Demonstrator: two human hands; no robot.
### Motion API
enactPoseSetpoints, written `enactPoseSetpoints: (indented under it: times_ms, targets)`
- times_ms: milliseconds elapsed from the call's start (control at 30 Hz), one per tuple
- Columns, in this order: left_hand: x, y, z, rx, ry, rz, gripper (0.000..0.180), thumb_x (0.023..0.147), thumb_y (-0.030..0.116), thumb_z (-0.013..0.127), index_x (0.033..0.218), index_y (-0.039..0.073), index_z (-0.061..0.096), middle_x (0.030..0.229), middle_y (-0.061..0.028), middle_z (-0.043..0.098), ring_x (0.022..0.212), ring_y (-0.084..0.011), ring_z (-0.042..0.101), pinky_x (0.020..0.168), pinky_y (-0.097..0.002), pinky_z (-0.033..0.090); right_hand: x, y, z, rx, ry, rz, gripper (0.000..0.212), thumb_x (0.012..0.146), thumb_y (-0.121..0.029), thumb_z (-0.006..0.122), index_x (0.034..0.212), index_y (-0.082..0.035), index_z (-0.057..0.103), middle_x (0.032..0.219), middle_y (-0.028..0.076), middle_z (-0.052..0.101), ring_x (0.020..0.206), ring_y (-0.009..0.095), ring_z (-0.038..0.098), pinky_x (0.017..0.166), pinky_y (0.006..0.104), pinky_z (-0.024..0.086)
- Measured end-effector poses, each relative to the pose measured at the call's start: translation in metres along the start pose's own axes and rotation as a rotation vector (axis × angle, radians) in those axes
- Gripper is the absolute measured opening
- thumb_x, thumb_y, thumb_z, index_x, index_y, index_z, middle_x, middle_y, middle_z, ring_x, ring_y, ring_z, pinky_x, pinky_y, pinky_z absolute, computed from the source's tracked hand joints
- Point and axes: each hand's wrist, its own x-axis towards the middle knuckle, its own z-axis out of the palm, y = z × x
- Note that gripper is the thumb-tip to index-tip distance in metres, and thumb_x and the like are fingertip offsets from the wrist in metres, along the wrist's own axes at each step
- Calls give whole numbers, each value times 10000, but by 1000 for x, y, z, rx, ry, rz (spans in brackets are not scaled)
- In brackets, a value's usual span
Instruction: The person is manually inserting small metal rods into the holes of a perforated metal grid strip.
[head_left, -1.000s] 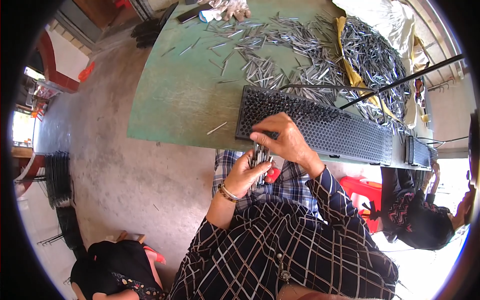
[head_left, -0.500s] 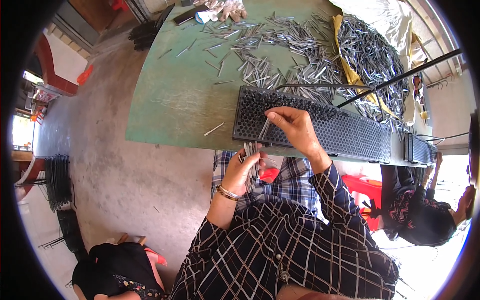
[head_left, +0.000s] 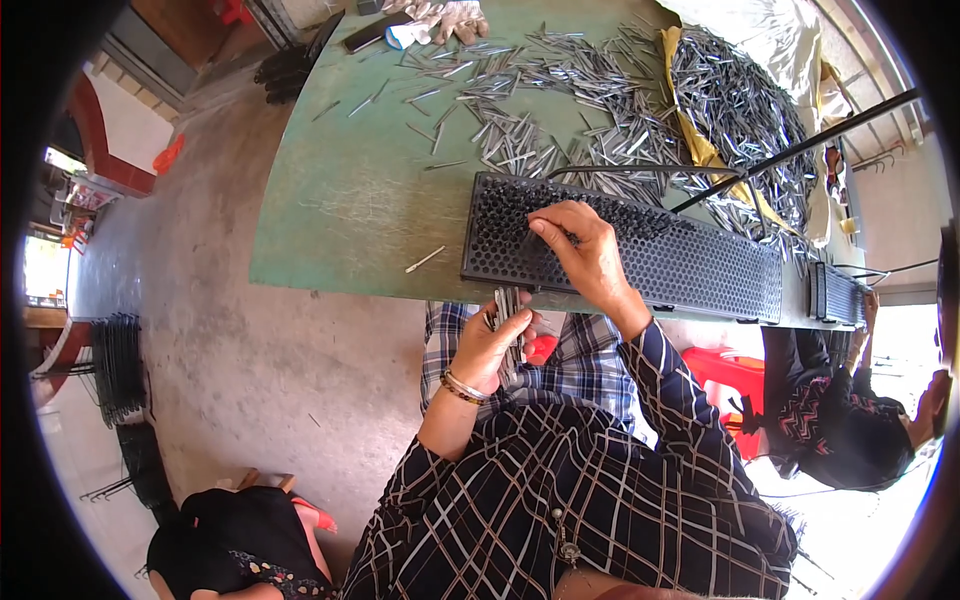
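My left hand [head_left: 485, 350] is closed round a bundle of thin metal strips [head_left: 507, 306], which stand up from the fingers just below the table's near edge. Over the left part of a long black tray full of round holes [head_left: 690, 265], my right hand [head_left: 592, 258] is pinched, thumb against fingers. Whatever sits in that pinch is too dark and small to make out. Many holes in the tray's far left part seem filled with dark pieces. One loose metal strip [head_left: 425, 259] lies on the table left of the tray.
The green table [head_left: 340, 220] carries many scattered metal strips [head_left: 520, 140] and a heaped sack of them [head_left: 740, 100]. A black metal bar [head_left: 800, 150] crosses above the tray. Gloves [head_left: 455, 20] lie at the far edge. Co-workers sit at right [head_left: 845, 430] and lower left [head_left: 235, 540].
The strips seen under my right fingertips before no longer show; that hand stays low over the tray. My left hand has shifted slightly right, its thumb now across the bundle.
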Motion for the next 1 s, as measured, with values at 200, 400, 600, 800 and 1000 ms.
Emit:
enactPoseSetpoints:
  times_ms: [200,400,600,800,1000]
  targets:
    - [-6,6,2,-106,36,-70,276,899,157,614,1143,38,563,858,-40,605,720,-107,569,612,-294,535,-1,8,4,-117,-17,-90,125,846,-104,643,918,-7,674,905,91,668,864,254,609,823,339,439]
    - [9,41,-29,-220,111,310,222,896,130,615,1092,55,544,786,-49,563,668,-139,556,651,-311,522,-3,9,5,-107,1,-80,130,852,-109,642,932,-12,676,902,96,669,858,251,615,811,337,449]
    - [72,107,-54,137,434,930,253,910,88,590,1141,25,507,850,-49,594,731,-114,567,662,-274,509,-7,6,10,-91,101,-17,138,851,-112,647,938,-10,679,904,113,668,856,256,624,786,329,477]
    - [109,99,-97,920,442,1015,397,890,102,621,1251,31,473,863,-57,620,757,-90,576,701,-240,480,-10,10,12,-83,123,-39,136,846,-131,654,927,-28,687,884,85,670,830,237,623,779,320,434]
    - [116,90,-108,1021,457,1004,391,836,181,691,1179,58,550,829,-98,639,735,-172,603,699,-307,490,-11,13,9,-79,83,-52,140,834,-135,666,932,-38,692,893,74,675,854,224,619,793,321,419]
